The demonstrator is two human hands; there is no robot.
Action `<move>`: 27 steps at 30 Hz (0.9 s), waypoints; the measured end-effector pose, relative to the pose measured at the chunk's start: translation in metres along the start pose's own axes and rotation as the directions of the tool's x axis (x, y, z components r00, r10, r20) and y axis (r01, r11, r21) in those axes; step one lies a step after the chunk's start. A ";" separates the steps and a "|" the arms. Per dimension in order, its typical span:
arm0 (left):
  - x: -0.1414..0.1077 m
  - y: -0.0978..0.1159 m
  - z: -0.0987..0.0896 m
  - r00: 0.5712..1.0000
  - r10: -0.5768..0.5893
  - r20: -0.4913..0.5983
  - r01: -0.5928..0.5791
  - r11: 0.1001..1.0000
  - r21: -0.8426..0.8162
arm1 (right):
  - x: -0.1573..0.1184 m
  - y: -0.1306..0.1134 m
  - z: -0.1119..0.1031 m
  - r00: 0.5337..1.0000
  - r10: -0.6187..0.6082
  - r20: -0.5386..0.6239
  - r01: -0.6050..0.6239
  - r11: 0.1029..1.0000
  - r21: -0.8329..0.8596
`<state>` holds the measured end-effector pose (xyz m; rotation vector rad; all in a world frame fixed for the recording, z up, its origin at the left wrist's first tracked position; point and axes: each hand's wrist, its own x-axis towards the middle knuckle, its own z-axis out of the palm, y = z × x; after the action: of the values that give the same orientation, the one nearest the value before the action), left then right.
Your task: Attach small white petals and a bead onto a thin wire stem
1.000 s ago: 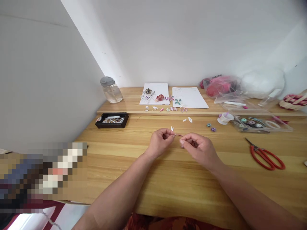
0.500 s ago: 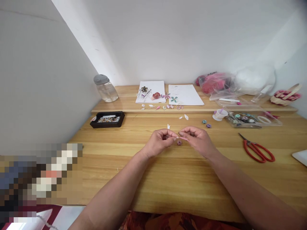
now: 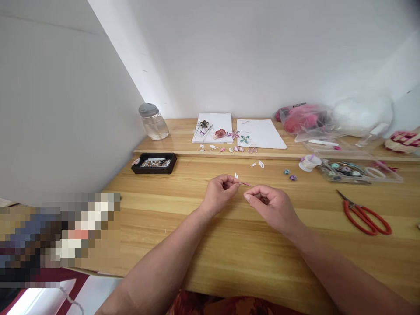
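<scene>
Above the middle of the wooden table, my left hand (image 3: 220, 194) pinches a thin pink strand or strip (image 3: 245, 184) between thumb and forefinger. The strip points right, toward my right hand (image 3: 271, 204). That hand's thumb and forefinger are pressed together just below the strip's end; whatever lies between them is too small to make out. A small white forked piece (image 3: 236, 175) shows just behind my left fingertips, and I cannot tell whether it is held or lying on the table. Two white petal-shaped pieces, one of them a larger petal (image 3: 261, 164), lie farther back.
Red-handled scissors (image 3: 364, 214) lie at right. Behind them are a clear box of thread bobbins (image 3: 357, 173), a white spool (image 3: 310, 162) and two small bobbins (image 3: 293, 177). A black bead tray (image 3: 154, 163) and a bottle (image 3: 154, 122) stand left. Paper sheets (image 3: 260, 131) hold flower ornaments.
My right hand has shifted down and away from the left fingertips, off the pink strip. A small purple bobbin beneath my hands is now hidden. The view has turned slightly left.
</scene>
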<state>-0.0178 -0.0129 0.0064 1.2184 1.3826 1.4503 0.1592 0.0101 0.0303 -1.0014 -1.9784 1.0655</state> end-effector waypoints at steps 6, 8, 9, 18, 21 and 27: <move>-0.005 0.001 0.002 0.990 0.094 0.107 -0.111 0.980 0.165 | 0.002 0.000 -0.006 0.998 -0.043 -0.043 0.042 0.999 -0.025; -0.008 0.003 0.002 0.975 0.119 0.189 -0.153 0.972 0.177 | 0.005 0.002 -0.011 0.998 -0.044 -0.048 0.044 0.999 -0.012; -0.009 0.005 0.002 0.966 0.118 0.230 -0.158 0.974 0.162 | 0.007 0.003 -0.013 0.998 -0.037 -0.048 0.037 0.999 0.002; -0.011 0.017 0.000 0.940 0.027 0.339 0.011 0.994 -0.110 | 0.022 0.015 -0.015 0.976 0.214 0.025 -0.211 0.921 0.326; -0.008 0.014 0.000 0.970 -0.003 0.245 0.038 0.990 -0.138 | 0.019 0.019 -0.007 0.951 0.296 0.084 -0.306 0.878 0.368; -0.003 0.007 0.001 0.996 -0.055 0.071 0.064 0.989 -0.133 | 0.006 0.015 0.008 0.968 0.230 0.103 -0.246 0.950 0.194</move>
<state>-0.0150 -0.0166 0.0124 1.1198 1.2448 1.4249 0.1541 0.0175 0.0148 -1.1186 -1.7949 1.4306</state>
